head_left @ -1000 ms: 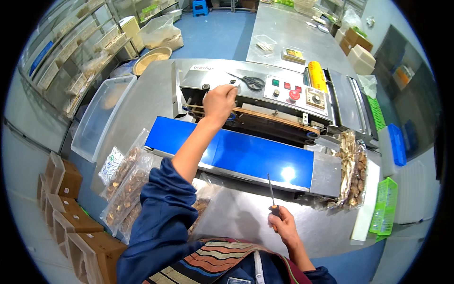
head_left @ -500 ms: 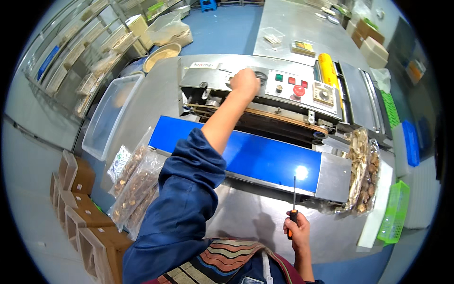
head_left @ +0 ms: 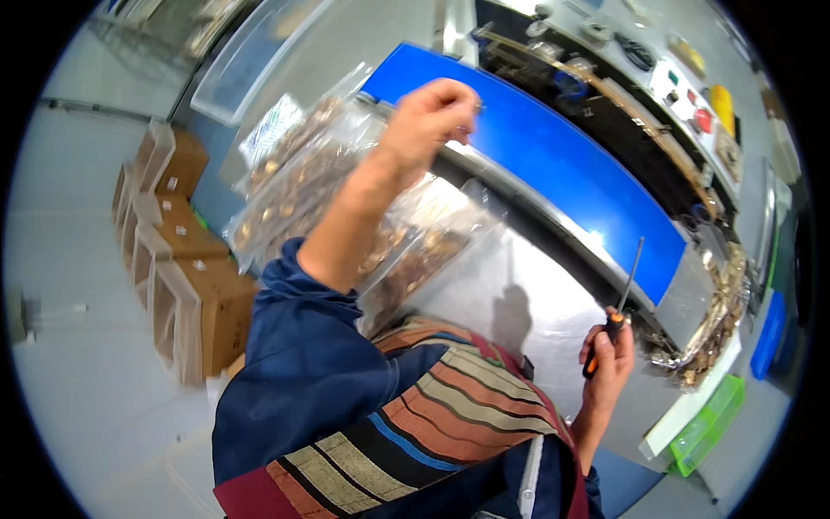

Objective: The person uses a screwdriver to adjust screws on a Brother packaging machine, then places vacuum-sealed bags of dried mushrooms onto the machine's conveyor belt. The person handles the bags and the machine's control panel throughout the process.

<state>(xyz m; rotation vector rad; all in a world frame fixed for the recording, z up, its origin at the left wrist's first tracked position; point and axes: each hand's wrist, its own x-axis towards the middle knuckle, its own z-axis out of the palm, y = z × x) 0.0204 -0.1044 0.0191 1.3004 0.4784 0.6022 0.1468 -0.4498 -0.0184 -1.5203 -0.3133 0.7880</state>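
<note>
My left hand [head_left: 430,121] hangs in the air over the near left part of a blue conveyor belt [head_left: 553,156]. Its fingers are curled together; whatever they may hold is too small and blurred to make out. Lower right, my right hand [head_left: 610,356] grips a screwdriver [head_left: 615,327] by its black and orange handle, with the thin shaft pointing up across the belt's near edge. Behind the belt stands the sealing machine [head_left: 596,86], whose panel with a red button now lies at the upper right, blurred.
Clear bags of dried mushrooms [head_left: 303,195] lie left on the steel table [head_left: 545,311]; another bag [head_left: 724,281] lies at the belt's right end. Lined cardboard boxes [head_left: 220,298] stand on the floor at left. A clear tub [head_left: 246,65] is behind, a green basket [head_left: 709,424] lower right.
My left hand has come off the machine's top panel, back toward me over the belt's near edge. My view has swung left and down. The screwdriver stays in my right hand.
</note>
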